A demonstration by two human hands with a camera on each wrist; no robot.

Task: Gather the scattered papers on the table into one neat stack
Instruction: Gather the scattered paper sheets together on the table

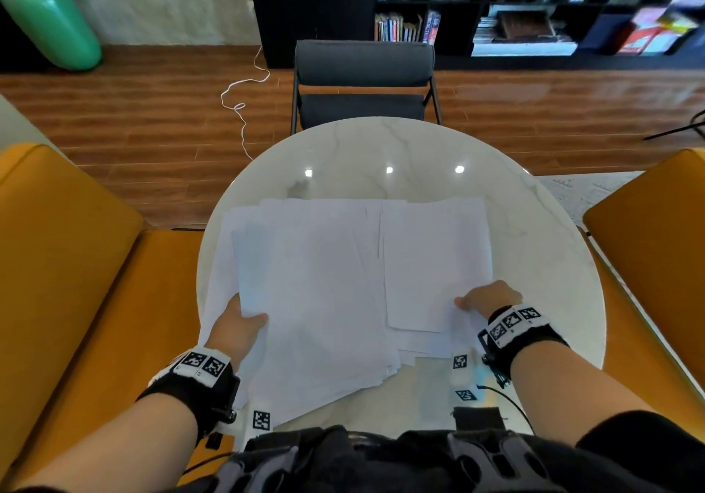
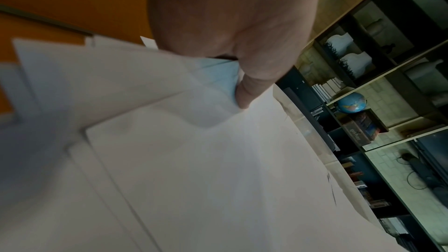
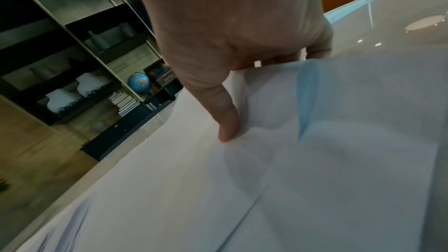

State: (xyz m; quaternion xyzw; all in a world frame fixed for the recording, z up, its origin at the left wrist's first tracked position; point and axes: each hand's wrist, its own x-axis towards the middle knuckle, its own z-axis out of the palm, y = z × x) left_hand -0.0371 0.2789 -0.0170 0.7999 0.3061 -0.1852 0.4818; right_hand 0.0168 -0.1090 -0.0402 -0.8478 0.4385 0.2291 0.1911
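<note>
Both hands clamp the near edge of the papers [image 1: 324, 282]: the left hand [image 1: 236, 326] has its grip pinched on the left corner, thumb [image 2: 244, 91] on top, and the right hand [image 1: 488, 298] grasps the right corner the same way. Thin, smooth white sheets fan unevenly, overlapping, across the round, glossy marble desk [image 1: 400, 149], between 2 orange seats [image 1: 76, 263].

box [image 2: 361, 131] on shelf, "Harry Potter"
</note>
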